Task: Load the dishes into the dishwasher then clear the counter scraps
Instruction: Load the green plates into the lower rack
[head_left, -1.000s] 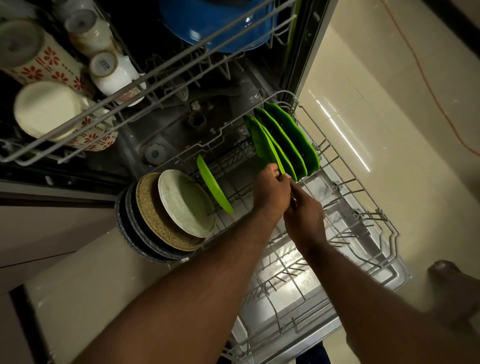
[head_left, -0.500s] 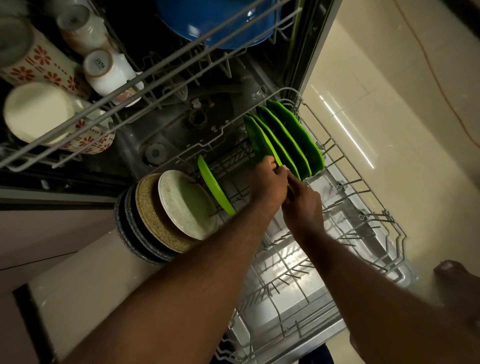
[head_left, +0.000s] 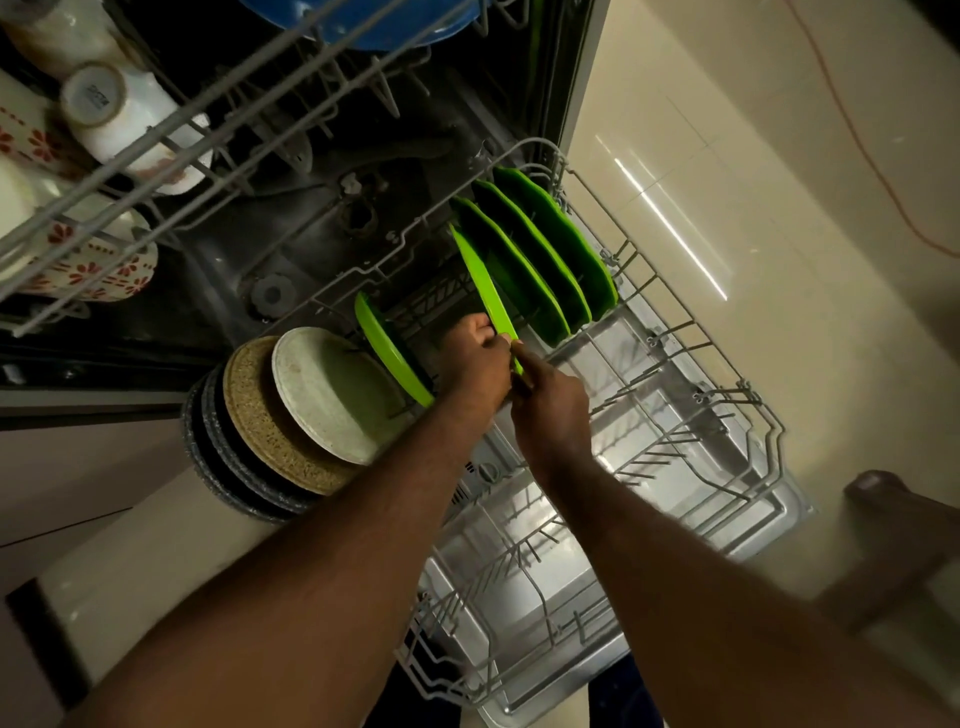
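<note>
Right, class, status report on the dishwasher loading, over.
Both left hand and right hand grip green plate at lower edge. Plate tilted, beside three racked green plates in lower rack. No obstruction seen.

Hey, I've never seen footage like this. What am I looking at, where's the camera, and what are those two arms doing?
There is no machine here. The camera is worn on a person's head and looks down, so the two bare arms are that person's own. Below them is an open dishwasher with its lower rack pulled out. The left hand and the right hand both grip one green plate by its near edge, and it is tilted among the rack's prongs. Three more green plates stand on edge just behind it. A lone green plate stands apart to the left, beside a pale plate, a tan plate and some dark plates. The upper rack holds mugs and a blue bowl.
</note>
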